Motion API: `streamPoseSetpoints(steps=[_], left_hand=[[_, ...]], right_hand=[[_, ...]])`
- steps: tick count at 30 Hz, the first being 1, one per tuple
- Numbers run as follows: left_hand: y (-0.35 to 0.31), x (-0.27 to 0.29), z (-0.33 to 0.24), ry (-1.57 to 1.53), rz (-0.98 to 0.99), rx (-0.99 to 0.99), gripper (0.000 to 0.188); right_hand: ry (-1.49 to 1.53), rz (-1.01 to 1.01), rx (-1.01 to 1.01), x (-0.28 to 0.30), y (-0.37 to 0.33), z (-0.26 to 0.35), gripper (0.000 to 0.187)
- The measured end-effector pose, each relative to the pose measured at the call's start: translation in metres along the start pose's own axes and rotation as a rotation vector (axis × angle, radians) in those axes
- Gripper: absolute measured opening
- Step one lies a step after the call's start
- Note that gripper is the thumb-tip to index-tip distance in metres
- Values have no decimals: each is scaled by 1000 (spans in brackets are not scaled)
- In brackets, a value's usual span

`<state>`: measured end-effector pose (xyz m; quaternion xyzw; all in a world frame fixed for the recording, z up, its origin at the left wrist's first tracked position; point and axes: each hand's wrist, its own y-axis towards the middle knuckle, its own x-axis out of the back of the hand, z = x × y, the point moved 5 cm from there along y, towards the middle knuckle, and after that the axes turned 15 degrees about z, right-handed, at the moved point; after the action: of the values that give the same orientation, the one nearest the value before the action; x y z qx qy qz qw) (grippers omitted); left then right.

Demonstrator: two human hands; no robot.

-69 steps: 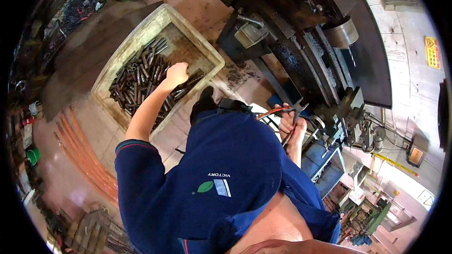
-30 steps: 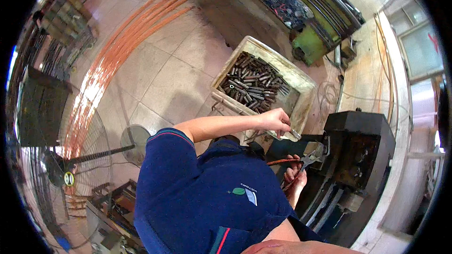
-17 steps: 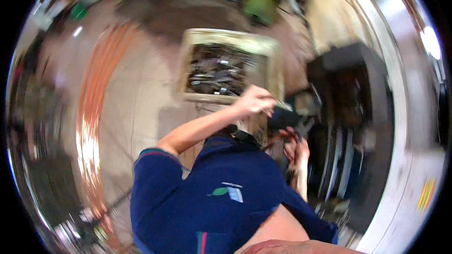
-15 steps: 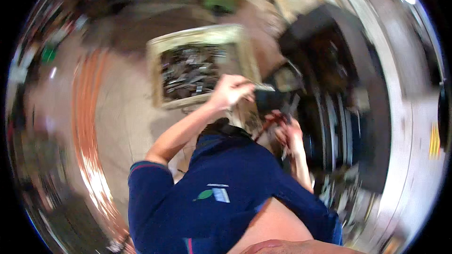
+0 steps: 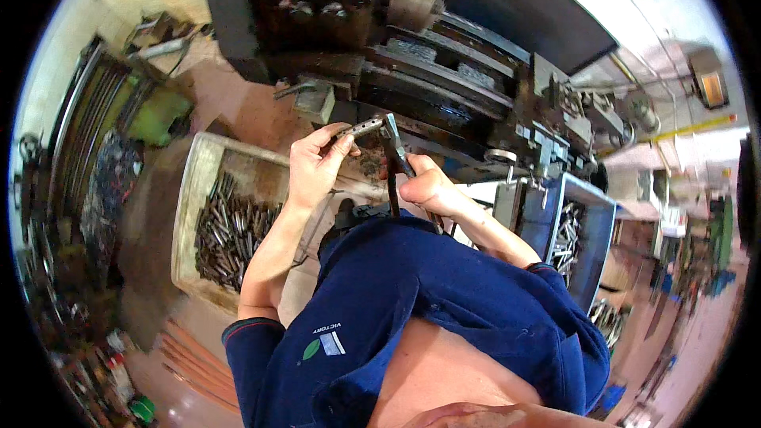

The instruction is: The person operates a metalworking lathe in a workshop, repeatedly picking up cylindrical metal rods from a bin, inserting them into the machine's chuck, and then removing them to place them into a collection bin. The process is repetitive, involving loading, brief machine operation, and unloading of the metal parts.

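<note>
My left hand (image 5: 315,165) pinches one end of a short metal tube (image 5: 366,126) with a row of small holes along its side. In my right hand (image 5: 432,185) is a plier-like tool (image 5: 399,143) with a silvery head and dark handles; its exact kind is hard to make out. The head meets the tube's far end, and whether it grips the tube I cannot tell. Both hands are in front of my waist, close to a dark lathe (image 5: 444,83).
At left, a pale tub (image 5: 184,222) holds many metal pieces (image 5: 230,230). On the right a blue bin (image 5: 588,257) contains more metal parts. Copper-coloured bars (image 5: 194,368) lie on the floor at lower left. A green machine part (image 5: 162,115) stands at far left.
My view has turned right, so the lathe now spans the top and the tub lies at left. The tool has come up against the end of the tube; before, my hands were apart.
</note>
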<state>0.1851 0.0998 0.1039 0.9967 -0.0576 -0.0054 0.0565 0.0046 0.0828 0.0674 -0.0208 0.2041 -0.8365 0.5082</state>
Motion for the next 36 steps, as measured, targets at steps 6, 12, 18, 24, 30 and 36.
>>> streamPoseSetpoints(steps=[6,12,18,24,30,36], left_hand=[[30,-12,14,5,200,40,20],[49,-21,25,-8,343,58,20],[60,-29,37,23,450,44,21],[70,-42,50,33,487,-29,18],[89,-63,52,115,545,-47,20],[117,-95,54,149,529,15,20]], right_hand=[[-55,-327,-25,2,-12,4,38],[-29,-558,-114,-2,-19,2,34],[141,-586,-30,-14,-21,13,29],[109,-692,-236,-13,-34,15,27],[136,-677,-100,13,-44,2,28],[272,-575,90,63,-57,-23,45]])
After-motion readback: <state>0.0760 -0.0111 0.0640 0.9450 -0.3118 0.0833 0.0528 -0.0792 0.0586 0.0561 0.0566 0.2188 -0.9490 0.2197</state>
